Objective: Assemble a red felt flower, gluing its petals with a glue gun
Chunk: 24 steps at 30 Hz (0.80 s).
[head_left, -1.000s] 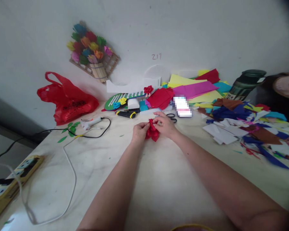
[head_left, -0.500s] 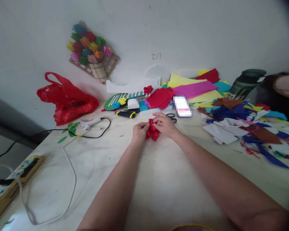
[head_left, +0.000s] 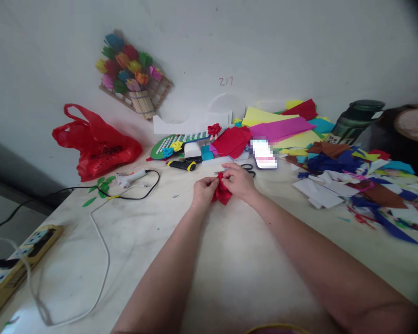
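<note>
- Red, crumpled flower-like piece (head_left: 224,195) between the two hands, near the middle of the worktop (head_left: 153,250); left hand (head_left: 204,191) at its left side, right hand (head_left: 239,182) at its right and upper side;
- both hands grip it, thumbs and fingers pinched in close near its top;
- the piece looks thin and folded, gathered narrow above, flaring below the fingers into loose, petal-like flaps;
- fingers cover part of its upper half; its finer folds are too small to make out; whether its underside touches the worktop, I cannot tell;
- scissors (head_left: 253,174) just beyond the right hand, dark handle loops on one side, a blade tip on the other, the middle hidden;
- phone (head_left: 265,157) near the scissors, its screen pixelated;
- coloured scraps (head_left: 379,192) heaped well to the right, cut off by the picture's edge.
</note>
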Each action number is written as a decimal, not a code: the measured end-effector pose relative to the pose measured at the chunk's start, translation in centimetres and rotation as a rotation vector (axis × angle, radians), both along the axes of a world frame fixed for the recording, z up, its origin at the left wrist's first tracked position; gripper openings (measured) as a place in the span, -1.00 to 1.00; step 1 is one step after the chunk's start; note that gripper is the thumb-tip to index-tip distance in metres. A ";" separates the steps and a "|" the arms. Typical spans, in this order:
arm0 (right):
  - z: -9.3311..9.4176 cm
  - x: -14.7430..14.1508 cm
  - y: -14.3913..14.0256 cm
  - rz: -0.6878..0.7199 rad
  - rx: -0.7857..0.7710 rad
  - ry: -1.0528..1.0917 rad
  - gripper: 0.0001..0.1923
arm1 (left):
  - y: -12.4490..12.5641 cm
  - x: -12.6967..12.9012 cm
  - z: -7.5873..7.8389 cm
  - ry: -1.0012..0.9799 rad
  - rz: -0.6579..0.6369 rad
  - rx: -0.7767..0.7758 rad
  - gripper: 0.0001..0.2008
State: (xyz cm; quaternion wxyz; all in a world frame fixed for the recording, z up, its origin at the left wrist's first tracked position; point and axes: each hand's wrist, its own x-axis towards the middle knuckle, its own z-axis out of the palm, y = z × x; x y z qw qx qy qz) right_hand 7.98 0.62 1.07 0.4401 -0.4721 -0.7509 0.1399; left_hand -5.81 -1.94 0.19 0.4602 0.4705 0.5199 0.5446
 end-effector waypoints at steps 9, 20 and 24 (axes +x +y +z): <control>-0.2 0.0 0.0 0.080 0.153 0.009 -0.84 | 0.6 -0.4 -1.0 -0.095 0.011 -0.076 -0.72; 0.4 0.9 0.3 0.381 0.166 -0.009 -0.89 | 0.3 -1.0 -0.2 -0.291 -0.071 -0.144 -0.74; 0.1 0.8 0.4 0.317 0.182 -0.065 -0.93 | 0.3 -1.1 -0.3 -0.206 -0.065 -0.134 -0.71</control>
